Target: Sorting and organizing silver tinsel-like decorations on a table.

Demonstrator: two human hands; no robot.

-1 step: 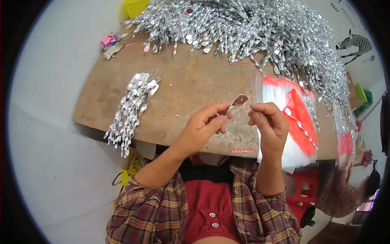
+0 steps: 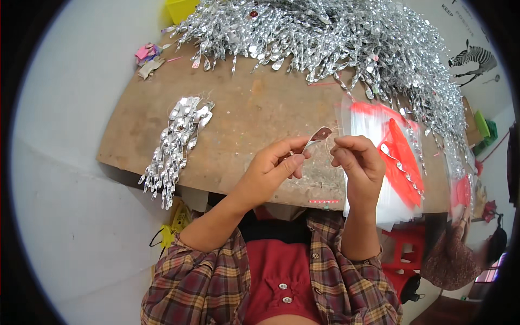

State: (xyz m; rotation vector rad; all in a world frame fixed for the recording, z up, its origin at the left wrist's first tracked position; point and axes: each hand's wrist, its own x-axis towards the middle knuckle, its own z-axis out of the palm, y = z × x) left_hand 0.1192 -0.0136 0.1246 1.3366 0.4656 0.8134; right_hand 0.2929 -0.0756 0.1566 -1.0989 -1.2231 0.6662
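Observation:
Pinched between thumb and fingers, a twisted silver foil strip with a rounded, reddish-brown end (image 2: 323, 134) is held in my left hand (image 2: 277, 162). Thin pale thread (image 2: 326, 145) runs from that end toward my right hand (image 2: 358, 161). The right thumb and forefinger are pressed together on the thread, just beside the strip's end. Both hands are above the near edge of the table. A bundle of similar twisted silver strips (image 2: 179, 138), with threads at its upper end, lies to the left. Most of the held strip is hidden behind my left fingers.
A large heap of twisted silver strips (image 2: 325, 38) covers the brown table's (image 2: 238, 108) far side. Clear plastic bags with red parts (image 2: 398, 157) lie right of my hands, one strip on top. Pink scraps (image 2: 146, 52) lie far left. A red stool (image 2: 406, 249) stands lower right.
The reddish-brown end of the strip has tilted very slightly between my fingers. Both hands stay in place.

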